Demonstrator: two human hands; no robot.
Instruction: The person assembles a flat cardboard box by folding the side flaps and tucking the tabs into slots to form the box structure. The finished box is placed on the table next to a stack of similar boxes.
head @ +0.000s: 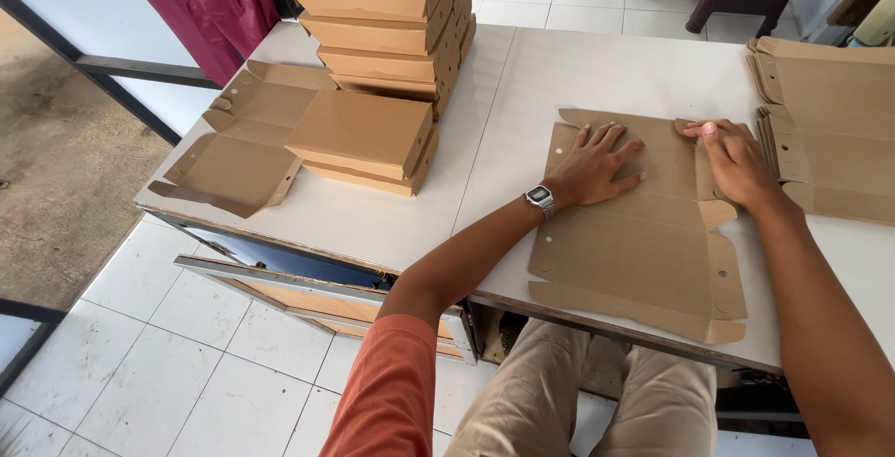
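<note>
Both hands on flat box blank on tabletop [522, 93].
Left hand [597, 170] lies spread, palm flat on cardboard blank [634, 252]; right hand [736, 163], grip narrow, presses its far-right flap.

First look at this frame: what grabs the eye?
Both hands press on a flat cardboard box blank at the white table's near edge: left hand spread flat, right hand on a flap. Behind left, a tall stack of folded boxes; far right, a pile of flat blanks.

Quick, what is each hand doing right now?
Left hand: open, pressed flat on the unfolded cardboard box blank.
Right hand: open, fingers pressing the blank's side flap, gripping nothing.
</note>
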